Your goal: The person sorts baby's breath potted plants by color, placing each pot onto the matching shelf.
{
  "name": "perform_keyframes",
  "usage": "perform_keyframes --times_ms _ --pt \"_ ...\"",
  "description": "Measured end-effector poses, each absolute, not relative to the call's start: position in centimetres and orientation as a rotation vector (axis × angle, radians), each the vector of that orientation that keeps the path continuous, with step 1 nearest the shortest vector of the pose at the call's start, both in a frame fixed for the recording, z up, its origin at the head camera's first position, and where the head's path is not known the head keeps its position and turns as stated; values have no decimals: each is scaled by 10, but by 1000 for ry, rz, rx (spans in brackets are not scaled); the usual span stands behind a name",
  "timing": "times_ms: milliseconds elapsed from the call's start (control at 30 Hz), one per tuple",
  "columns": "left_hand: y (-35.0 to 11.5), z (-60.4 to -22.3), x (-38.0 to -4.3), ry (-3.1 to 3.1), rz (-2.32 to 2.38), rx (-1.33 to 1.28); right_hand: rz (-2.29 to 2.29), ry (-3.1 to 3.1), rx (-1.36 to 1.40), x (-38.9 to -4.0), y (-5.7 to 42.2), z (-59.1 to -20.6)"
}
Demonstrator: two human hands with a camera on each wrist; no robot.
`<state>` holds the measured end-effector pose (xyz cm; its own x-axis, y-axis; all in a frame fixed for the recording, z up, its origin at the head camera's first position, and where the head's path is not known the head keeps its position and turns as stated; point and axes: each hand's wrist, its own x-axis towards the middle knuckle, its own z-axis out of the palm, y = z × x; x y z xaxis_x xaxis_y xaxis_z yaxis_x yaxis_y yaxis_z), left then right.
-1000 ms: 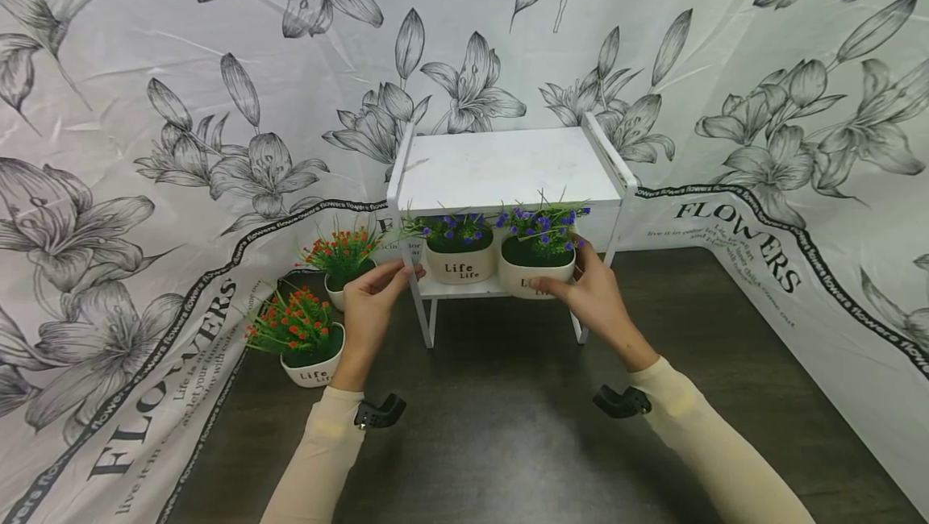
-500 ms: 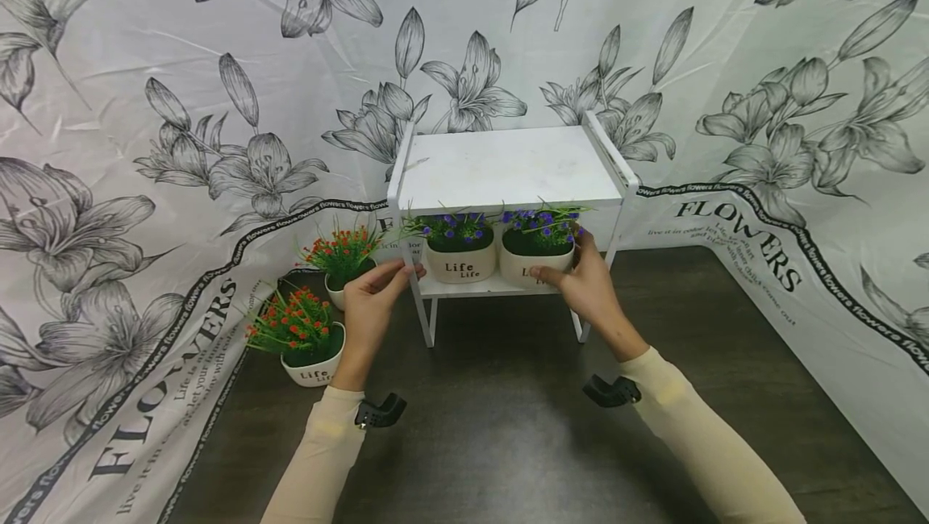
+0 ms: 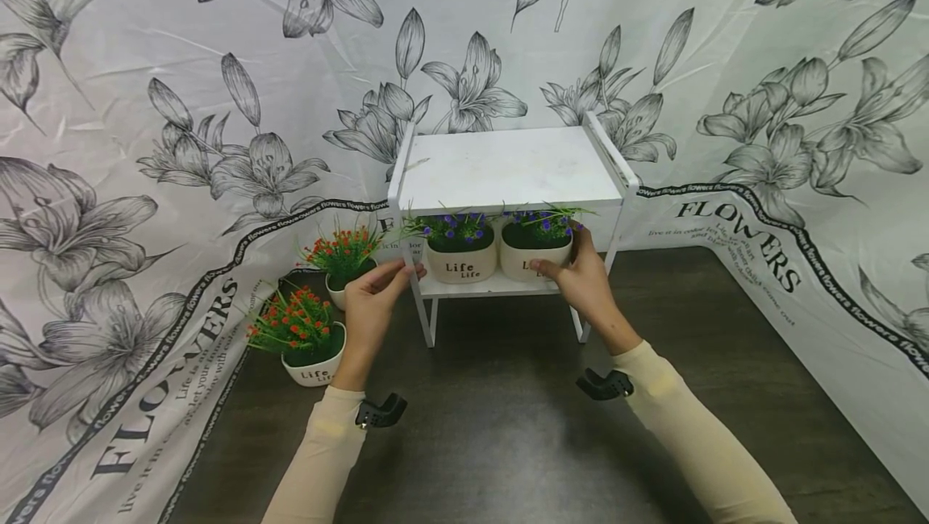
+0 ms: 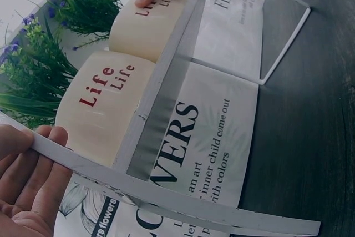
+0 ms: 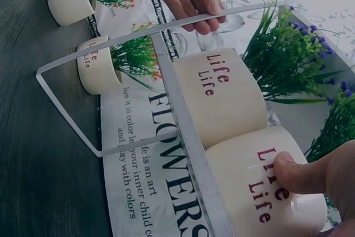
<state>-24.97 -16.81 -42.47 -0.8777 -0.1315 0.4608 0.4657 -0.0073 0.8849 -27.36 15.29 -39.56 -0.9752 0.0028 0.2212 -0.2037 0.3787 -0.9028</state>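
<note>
A white two-tier shelf (image 3: 508,165) stands on the dark table. Two cream pots of purple flowers sit side by side on its lower board: the left flowerpot (image 3: 460,264) and the right flowerpot (image 3: 518,260), both upright with "Life" lettering. My right hand (image 3: 591,286) grips the right flowerpot, its thumb (image 5: 297,173) on the lettered front and the fingers round the far side, mostly hidden. With thumb and fingers, my left hand (image 3: 372,306) pinches the shelf's left front leg (image 4: 72,162). Both pots appear to touch in the right wrist view.
Left of the shelf, two cream pots of red-orange flowers stand on the table: a rear pot (image 3: 337,262), partly behind my left hand, and a nearer pot (image 3: 308,367). Flower-printed cloth (image 3: 218,129) hangs behind and along the sides.
The right flowerpot has gone from the shelf's front edge back onto the lower board, level with the left one. My right hand moved inward with it; the left hand stayed still.
</note>
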Motion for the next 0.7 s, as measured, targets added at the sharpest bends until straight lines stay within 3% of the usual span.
perform_keyframes --times_ms 700 --pt "-168 -425 -250 -1857 -1946 -339 1609 -2394 254 -271 155 -398"
